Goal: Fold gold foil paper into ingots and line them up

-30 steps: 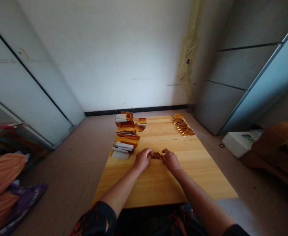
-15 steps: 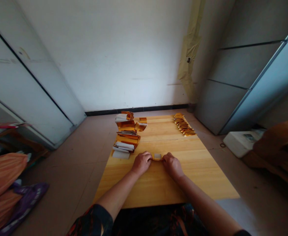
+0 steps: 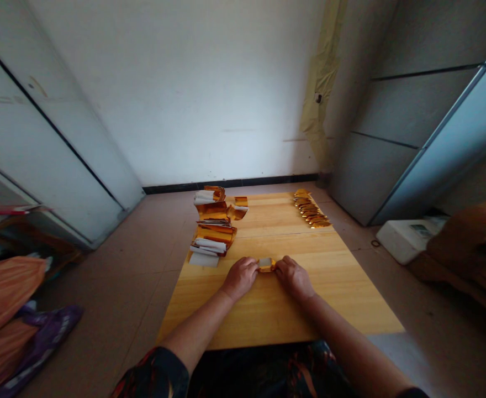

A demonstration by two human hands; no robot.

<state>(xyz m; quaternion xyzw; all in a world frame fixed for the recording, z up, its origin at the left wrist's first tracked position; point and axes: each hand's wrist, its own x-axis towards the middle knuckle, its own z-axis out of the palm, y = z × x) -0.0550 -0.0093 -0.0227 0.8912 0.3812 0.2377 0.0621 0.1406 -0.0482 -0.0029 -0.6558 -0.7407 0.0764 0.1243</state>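
Observation:
Between my hands, on the wooden table, lies a small sheet of gold foil paper (image 3: 265, 263), its pale side up and its gold edges folded in. My left hand (image 3: 242, 276) pinches its left end, and my right hand (image 3: 291, 276) pinches the right end with fingers curled. The fingertips are partly hidden. At the table's left stand piles of gold and white paper sheets (image 3: 216, 235). A row of folded gold paper pieces (image 3: 310, 210) lies overlapped at the far right.
The wooden table (image 3: 334, 298) reaches toward a white wall (image 3: 185, 99). A grey cabinet (image 3: 375, 138) rises at the right, with a white box (image 3: 400, 240) on the floor near it. Orange and purple bags (image 3: 15, 309) sit on the left.
The paper's gold edges now stand out more around its pale middle. Both hands have shifted very slightly to the right, still holding its ends.

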